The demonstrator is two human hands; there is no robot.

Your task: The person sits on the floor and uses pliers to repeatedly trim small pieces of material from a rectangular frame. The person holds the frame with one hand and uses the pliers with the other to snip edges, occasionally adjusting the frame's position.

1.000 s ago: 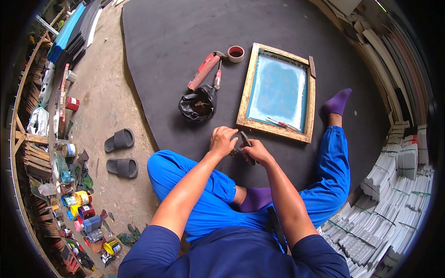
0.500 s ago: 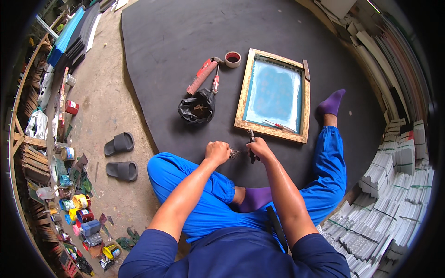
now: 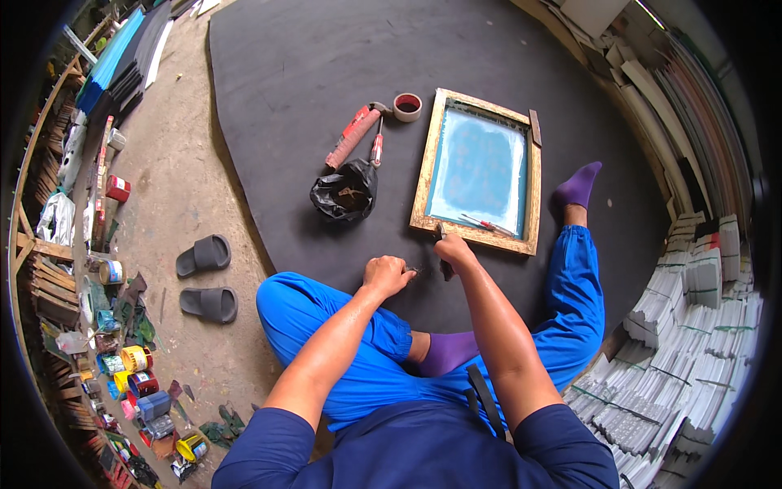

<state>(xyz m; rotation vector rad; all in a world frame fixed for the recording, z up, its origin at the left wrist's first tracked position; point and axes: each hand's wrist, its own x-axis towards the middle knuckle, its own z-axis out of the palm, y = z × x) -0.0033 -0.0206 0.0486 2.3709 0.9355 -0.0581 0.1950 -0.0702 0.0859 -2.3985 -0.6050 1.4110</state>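
While both fists stay curled, right hand grips a tool at the frame edge — left hand beside.

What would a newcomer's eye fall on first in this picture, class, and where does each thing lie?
First the wooden frame with a pale blue screen, lying flat on the dark mat ahead of the seated person. Just before its near edge the left hand and right hand work close together on something small and dark. Left of the frame lie a crumpled black bag, a red-handled tool and a roll of tape.
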